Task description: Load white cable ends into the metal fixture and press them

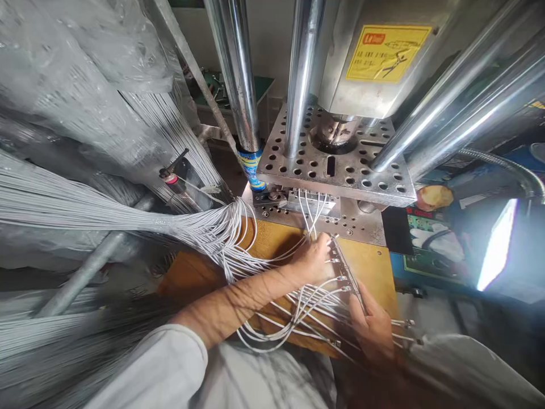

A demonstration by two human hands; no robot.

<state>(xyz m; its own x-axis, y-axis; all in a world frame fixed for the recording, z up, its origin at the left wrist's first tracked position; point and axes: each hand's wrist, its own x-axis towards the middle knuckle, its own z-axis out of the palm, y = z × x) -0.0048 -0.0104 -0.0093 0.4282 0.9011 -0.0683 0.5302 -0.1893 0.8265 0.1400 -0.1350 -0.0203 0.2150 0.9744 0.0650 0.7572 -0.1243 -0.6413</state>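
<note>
My left hand [314,260] is closed in a pinch at the far end of a narrow metal bar [349,271], on the end of a white cable. The fingers partly hide that cable end. My right hand [373,325] grips the near end of the bar, thumb on one side and fingers on the other. Cable plugs [343,279] sit in a row along the bar's left edge, with white cables [298,307] looping away from them. Under the press, more cables [313,210] run into a metal mould [315,203].
A perforated press plate [336,165] hangs over the mould between steel columns [240,74]. A thick cable bundle [162,222] comes in from the left across the brown work board [370,255]. A bright lamp [498,244] and white gloves [438,241] are at the right.
</note>
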